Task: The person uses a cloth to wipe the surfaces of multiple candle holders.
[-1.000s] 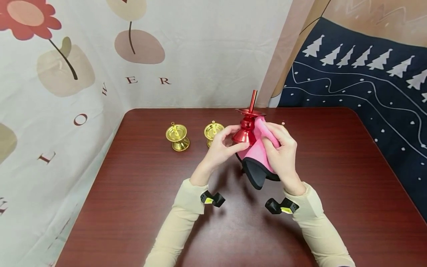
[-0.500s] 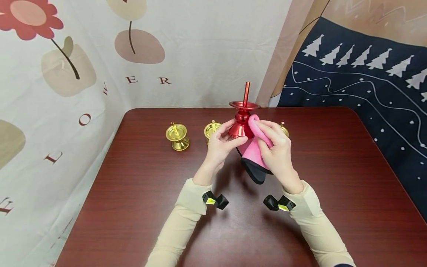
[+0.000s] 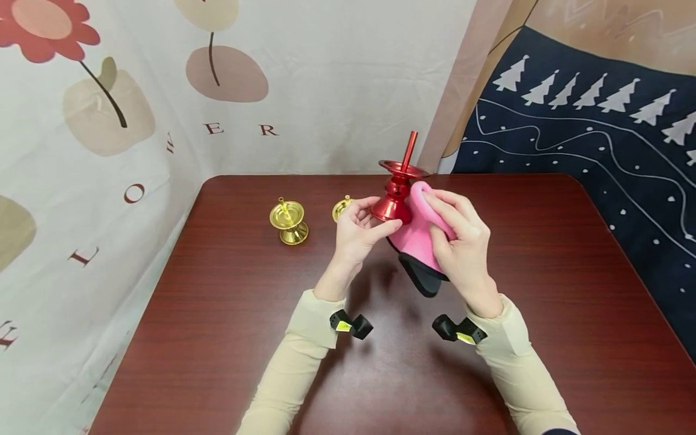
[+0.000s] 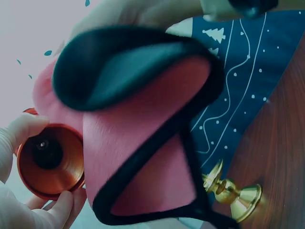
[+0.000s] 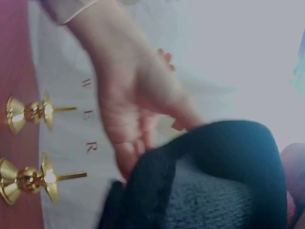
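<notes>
Above the table, my left hand holds a shiny red metal candlestick by its flared base, thumb in front and fingers behind. The candlestick leans slightly right, with a thin red rod standing up from its dish. A pink cloth with black edging and a dark underside is pinched, folded over, in my right hand. It lies against the candlestick's right side. In the left wrist view the hollow base faces the camera beside the cloth. The cloth hides most of the candlestick in the right wrist view.
One gold candlestick stands on the brown table to the left. Another gold candlestick is partly behind my left hand. A third gold candlestick shows in the left wrist view. Printed curtains hang behind the table.
The candlestick has risen a little since the first frame and now tilts more to the right than half a second ago. My right hand shifted left, then back right with the cloth.
</notes>
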Demonstrator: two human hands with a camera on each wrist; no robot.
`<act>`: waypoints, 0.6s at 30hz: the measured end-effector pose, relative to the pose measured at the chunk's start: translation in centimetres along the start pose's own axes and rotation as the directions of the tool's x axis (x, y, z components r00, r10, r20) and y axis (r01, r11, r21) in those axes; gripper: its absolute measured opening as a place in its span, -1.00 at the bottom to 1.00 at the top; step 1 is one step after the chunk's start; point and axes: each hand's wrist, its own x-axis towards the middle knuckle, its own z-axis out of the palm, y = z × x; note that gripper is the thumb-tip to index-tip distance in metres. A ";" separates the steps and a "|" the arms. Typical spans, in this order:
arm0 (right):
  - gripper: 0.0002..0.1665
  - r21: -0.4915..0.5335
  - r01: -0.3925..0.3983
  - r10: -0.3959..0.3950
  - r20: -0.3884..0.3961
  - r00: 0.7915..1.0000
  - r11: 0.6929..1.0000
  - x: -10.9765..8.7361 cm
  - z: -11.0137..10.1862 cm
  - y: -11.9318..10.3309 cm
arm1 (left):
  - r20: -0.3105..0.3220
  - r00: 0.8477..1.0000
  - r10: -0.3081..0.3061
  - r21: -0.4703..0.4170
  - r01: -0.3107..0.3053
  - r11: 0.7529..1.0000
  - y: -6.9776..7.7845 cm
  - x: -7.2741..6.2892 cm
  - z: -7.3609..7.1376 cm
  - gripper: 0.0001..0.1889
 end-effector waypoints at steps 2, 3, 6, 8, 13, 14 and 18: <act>-0.63 -0.017 0.021 -0.021 -0.042 0.999 1.000 0.1 0.6 0.0 | 0.016 1.000 0.003 0.006 -0.003 1.000 0.1 -0.1 0.2 -0.48; -0.62 -0.030 0.033 -0.035 -0.051 0.998 0.999 0.1 0.8 0.0 | 0.022 1.000 0.007 0.002 -0.007 1.000 0.2 -0.2 0.4 -0.47; -0.60 -0.067 0.078 -0.080 -0.022 0.997 0.995 0.0 1.1 0.1 | 0.027 0.999 0.025 -0.038 -0.024 0.999 0.5 -0.3 0.7 -0.50; -0.58 -0.069 0.114 -0.112 0.039 0.993 0.991 0.0 0.9 0.2 | 0.021 0.999 0.043 -0.083 -0.041 0.996 0.6 -0.2 0.7 -0.53; -0.53 -0.038 0.197 -0.183 0.234 0.955 0.980 -0.1 -0.3 0.6 | -0.021 0.997 0.072 -0.124 -0.074 0.990 0.7 0.1 0.3 -0.56; -0.53 -0.025 0.194 -0.182 0.249 0.951 0.981 -0.1 -0.5 0.7 | -0.028 0.997 0.072 -0.116 -0.075 0.990 0.7 0.1 0.2 -0.56; -0.58 0.036 0.111 -0.115 0.129 0.985 0.993 0.1 -0.8 0.6 | -0.044 0.995 0.085 -0.037 -0.087 0.995 0.3 0.2 0.1 -0.52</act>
